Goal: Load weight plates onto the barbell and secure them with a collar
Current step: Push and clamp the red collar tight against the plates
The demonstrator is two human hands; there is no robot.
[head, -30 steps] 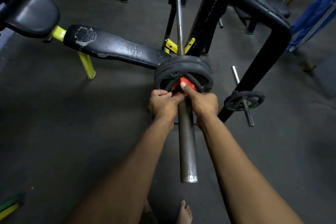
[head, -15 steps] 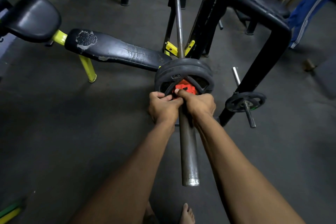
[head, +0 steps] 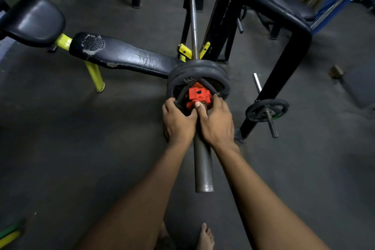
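Barbell sleeve points toward viewer; black plates stacked on it, orange collar seated against outermost plate. Left hand curls fingers over plate's lower rim, thumb by collar. Right hand wraps collar, thumb pressed on its near face, fingers round its right side. Worn bench on yellow legs at left; black rack at right, small plate on its peg
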